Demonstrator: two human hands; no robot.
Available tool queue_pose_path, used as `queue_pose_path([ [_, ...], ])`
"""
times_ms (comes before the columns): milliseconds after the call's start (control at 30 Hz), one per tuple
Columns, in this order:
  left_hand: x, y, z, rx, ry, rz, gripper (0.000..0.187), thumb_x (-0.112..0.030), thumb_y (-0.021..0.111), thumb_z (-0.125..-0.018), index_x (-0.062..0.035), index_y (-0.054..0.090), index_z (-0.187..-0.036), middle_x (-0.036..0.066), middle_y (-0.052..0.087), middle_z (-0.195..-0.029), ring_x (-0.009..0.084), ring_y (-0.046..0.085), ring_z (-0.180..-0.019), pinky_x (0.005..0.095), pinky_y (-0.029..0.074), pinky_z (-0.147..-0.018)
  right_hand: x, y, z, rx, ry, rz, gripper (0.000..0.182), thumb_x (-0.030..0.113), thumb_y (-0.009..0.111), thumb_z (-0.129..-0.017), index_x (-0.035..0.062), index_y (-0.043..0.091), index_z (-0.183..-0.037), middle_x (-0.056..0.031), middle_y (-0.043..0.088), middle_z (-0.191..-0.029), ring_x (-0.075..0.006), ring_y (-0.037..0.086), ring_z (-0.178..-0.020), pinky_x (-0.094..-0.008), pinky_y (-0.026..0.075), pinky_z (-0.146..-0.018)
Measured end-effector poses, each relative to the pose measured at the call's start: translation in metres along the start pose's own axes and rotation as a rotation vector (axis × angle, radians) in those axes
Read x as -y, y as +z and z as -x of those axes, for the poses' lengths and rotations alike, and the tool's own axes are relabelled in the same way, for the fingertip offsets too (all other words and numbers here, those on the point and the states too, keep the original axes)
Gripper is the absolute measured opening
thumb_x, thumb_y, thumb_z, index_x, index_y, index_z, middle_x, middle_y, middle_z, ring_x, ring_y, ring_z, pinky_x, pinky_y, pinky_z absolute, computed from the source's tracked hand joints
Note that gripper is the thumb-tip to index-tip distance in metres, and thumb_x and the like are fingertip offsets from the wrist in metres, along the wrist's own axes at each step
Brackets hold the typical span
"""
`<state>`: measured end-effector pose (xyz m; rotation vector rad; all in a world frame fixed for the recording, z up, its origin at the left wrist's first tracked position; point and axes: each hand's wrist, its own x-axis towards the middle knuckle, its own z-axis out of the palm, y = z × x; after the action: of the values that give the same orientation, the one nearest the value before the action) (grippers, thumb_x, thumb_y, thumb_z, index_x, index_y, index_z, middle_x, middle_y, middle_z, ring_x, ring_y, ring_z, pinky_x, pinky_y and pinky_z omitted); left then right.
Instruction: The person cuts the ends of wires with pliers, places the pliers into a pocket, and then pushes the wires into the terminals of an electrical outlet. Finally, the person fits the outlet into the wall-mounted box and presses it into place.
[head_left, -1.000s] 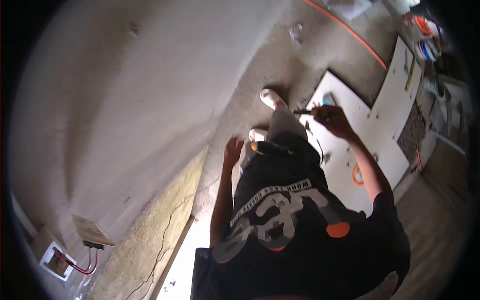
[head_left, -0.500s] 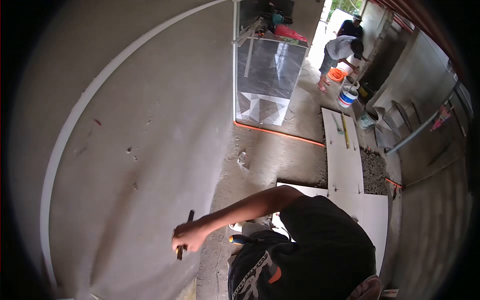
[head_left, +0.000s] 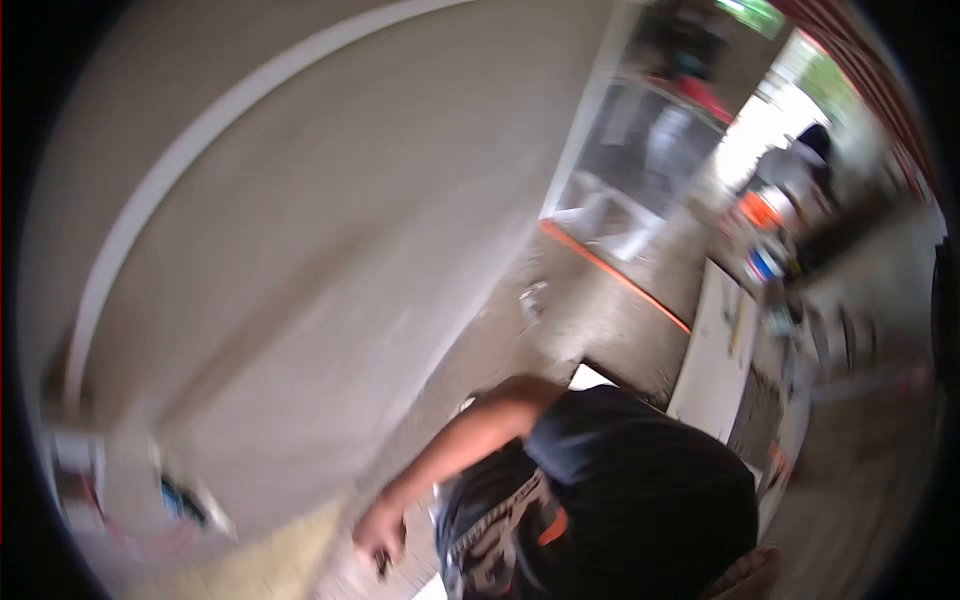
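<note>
My right hand [head_left: 380, 535] hangs at the lower left, its fingers closed around a dark narrow tool [head_left: 383, 565]. Only a short dark end of that tool pokes out below the fist, and motion blur hides its kind. Beyond the hand stands the plain grey wall [head_left: 300, 250], and below it shows a yellowish surface [head_left: 240, 555]. My black shirt [head_left: 640, 490] fills the lower middle of the view. My left hand is outside the frame.
White tiles [head_left: 705, 360] run along the floor at right, with a long yellow tool [head_left: 737, 325] on them. An orange strip [head_left: 620, 275] crosses the floor. Buckets [head_left: 765, 262] stand near a bent-over person [head_left: 790, 170] by the bright doorway. A dark stone-patterned counter [head_left: 640, 150] stands at the back.
The view has swung left and tilted, so the doorway, counter and tiles sit further right. The fist with the tool appears lower; blurred objects have come into view at lower left.
</note>
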<state>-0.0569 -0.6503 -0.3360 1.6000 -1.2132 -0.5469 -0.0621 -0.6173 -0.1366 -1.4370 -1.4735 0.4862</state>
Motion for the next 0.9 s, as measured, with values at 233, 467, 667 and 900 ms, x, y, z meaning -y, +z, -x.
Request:
queue_pose_path([
  [233, -0.241, 0.108, 0.244, -1.026, -0.853, 0.17, 0.032, -0.015, 0.057, -0.092, -0.0018, 0.064, -0.12, 0.018, 0.058, -0.119, 0.0254, 0.053, -0.119, 0.0374, 0.041, -0.101, 0.049, -0.032, 0.033, 0.011, 0.379, -0.059, 0.033, 0.006, 0.069, -0.073, 0.0014, 0.068, -0.105, -0.0152, 0.07, -0.101, -0.0263, 0.068, -0.094, -0.0347, 0.053, -0.084],
  [467, -0.302, 0.103, 0.202, -1.305, -0.601, 0.475, 0.034, -0.003, 0.048, -0.095, -0.0013, 0.06, -0.127, 0.013, 0.06, -0.13, 0.0203, 0.056, -0.112, 0.0305, 0.041, -0.098, 0.051, -0.045, -0.001, 0.264, 0.442, -0.123, 0.032, -0.005, 0.066, -0.076, 0.0, 0.068, -0.107, -0.0151, 0.072, -0.094, -0.0216, 0.069, -0.084, -0.0296, 0.051, -0.077],
  [667, -0.281, 0.177, 0.176, -1.635, -1.009, 1.126, 0.019, -0.013, 0.055, -0.097, -0.0045, 0.065, -0.11, 0.001, 0.067, -0.093, 0.0049, 0.057, -0.076, 0.0187, 0.044, -0.066, 0.039, -0.024, -0.044, 0.623, 0.433, -0.305, 0.056, -0.009, 0.047, -0.058, 0.0021, 0.069, -0.108, -0.0175, 0.071, -0.095, -0.0257, 0.069, -0.081, -0.0286, 0.051, -0.077],
  [900, -0.281, 0.167, 0.151, -1.787, -1.125, 0.703, 0.022, -0.019, 0.067, -0.086, 0.0014, 0.068, -0.093, 0.004, 0.069, -0.082, 0.0082, 0.062, -0.074, 0.0256, 0.05, -0.071, 0.034, -0.006, -0.087, 1.075, 0.276, -0.345, 0.05, -0.008, 0.059, -0.061, 0.0044, 0.07, -0.108, -0.0147, 0.07, -0.103, -0.0325, 0.066, -0.094, -0.0354, 0.052, -0.083],
])
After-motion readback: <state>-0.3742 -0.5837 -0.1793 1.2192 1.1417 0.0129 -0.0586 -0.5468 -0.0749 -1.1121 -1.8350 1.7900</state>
